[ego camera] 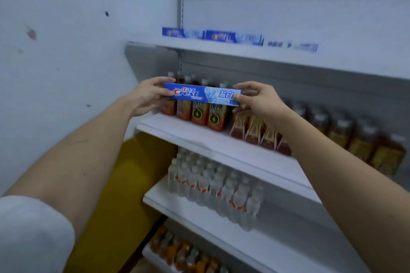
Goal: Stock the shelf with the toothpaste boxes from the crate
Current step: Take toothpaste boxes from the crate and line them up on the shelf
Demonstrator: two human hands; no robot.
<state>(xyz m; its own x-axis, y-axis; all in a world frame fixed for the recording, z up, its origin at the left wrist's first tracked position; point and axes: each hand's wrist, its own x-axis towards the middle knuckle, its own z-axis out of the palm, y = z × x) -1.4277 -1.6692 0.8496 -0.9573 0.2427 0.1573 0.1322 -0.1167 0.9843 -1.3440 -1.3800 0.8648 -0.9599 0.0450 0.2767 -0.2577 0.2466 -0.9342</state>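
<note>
Risk: your left hand (145, 96) and right hand (255, 99) pinch only the ends of the toothpaste box (202, 94); it may slip or knock the bottles (199, 115) while you lift it to the top shelf (221, 51).

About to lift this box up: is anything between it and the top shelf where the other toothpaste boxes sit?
Nothing visible blocks it. The toothpaste box is held in front of the bottles, below the top shelf; the shelf is bare right of the stocked boxes.

A single head-worn wide-angle view looks forward and slightly up, close to the white tiered metal shelf (221, 139), both forearms reaching in.
</note>
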